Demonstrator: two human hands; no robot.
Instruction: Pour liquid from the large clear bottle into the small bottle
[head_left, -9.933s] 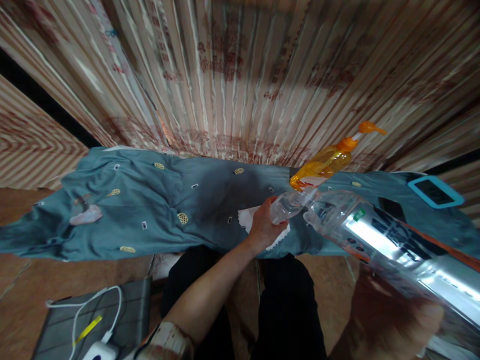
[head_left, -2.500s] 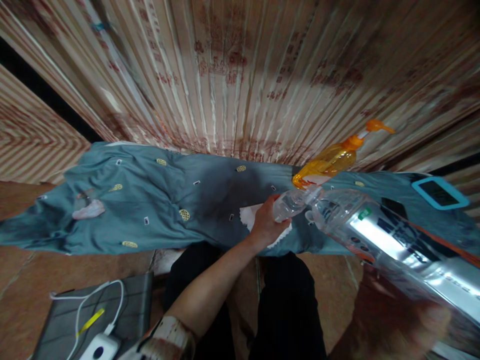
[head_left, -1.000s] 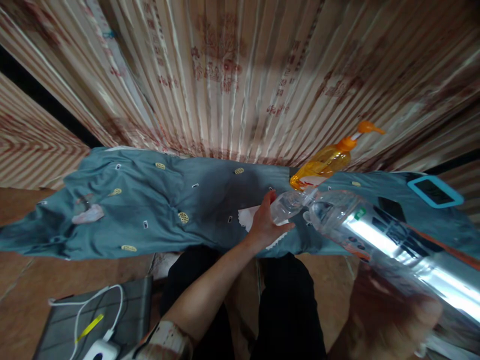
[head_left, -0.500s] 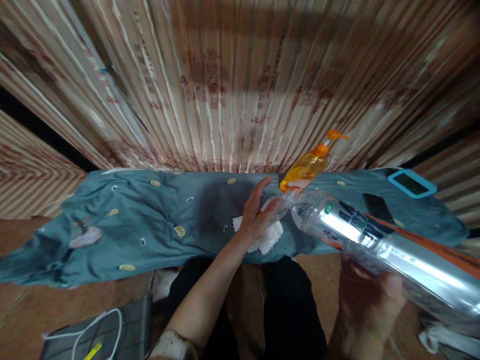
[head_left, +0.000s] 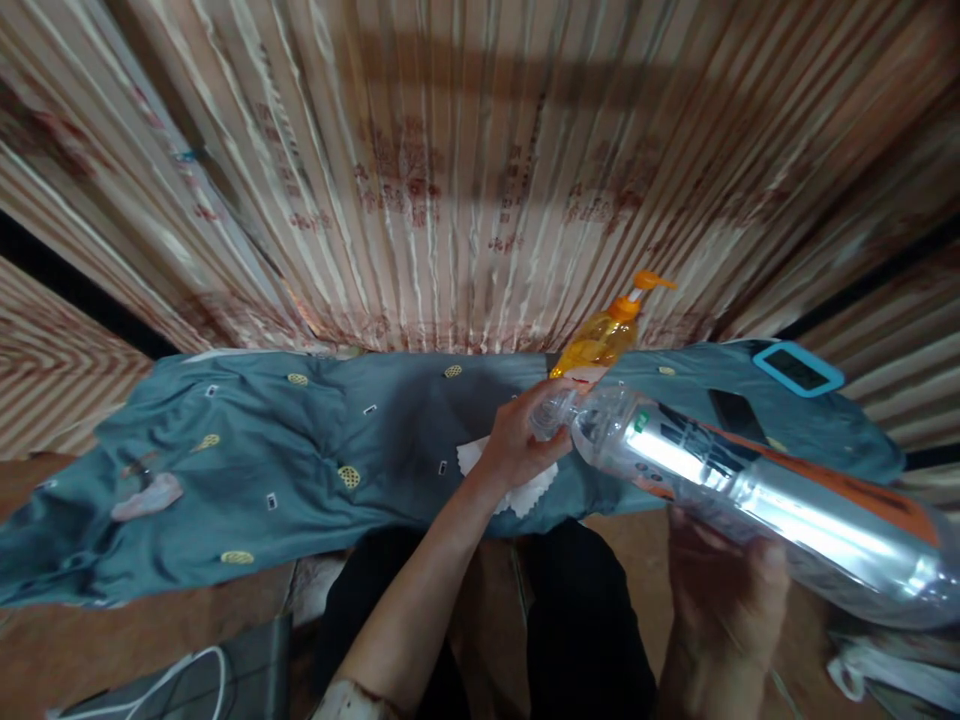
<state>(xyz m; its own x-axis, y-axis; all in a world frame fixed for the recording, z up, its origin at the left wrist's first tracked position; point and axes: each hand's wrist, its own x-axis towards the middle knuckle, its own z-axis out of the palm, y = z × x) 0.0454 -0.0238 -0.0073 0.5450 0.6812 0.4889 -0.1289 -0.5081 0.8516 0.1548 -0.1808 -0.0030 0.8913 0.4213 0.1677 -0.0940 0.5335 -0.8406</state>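
A large clear plastic bottle (head_left: 720, 480) with a silver and orange label lies tilted across the right side, its narrow end pointing left. From below, my right hand (head_left: 727, 575) grips its body; the hand is slightly blurred. My left hand (head_left: 521, 440) has its fingers closed around a clear flared piece (head_left: 553, 412) at the bottle's mouth. Whether that piece is separate from the bottle, I cannot tell. Beneath my left hand, a white cloth with a scalloped edge (head_left: 536, 492) lies on the green-grey fabric. Just behind stands an orange pump bottle (head_left: 596, 345) of yellow liquid.
Green-grey patterned fabric (head_left: 405, 450) covers the narrow surface before me. A dark phone (head_left: 736, 417) and a blue-framed digital clock (head_left: 799, 369) lie at the right. Pleated curtains (head_left: 450, 180) hang close behind. A white cable (head_left: 202, 660) loops at the lower left.
My left hand's fingers, spread beside the bottle's mouth before, have closed around the clear flared piece. My right hand still supports the bottle. The view has shifted slightly.
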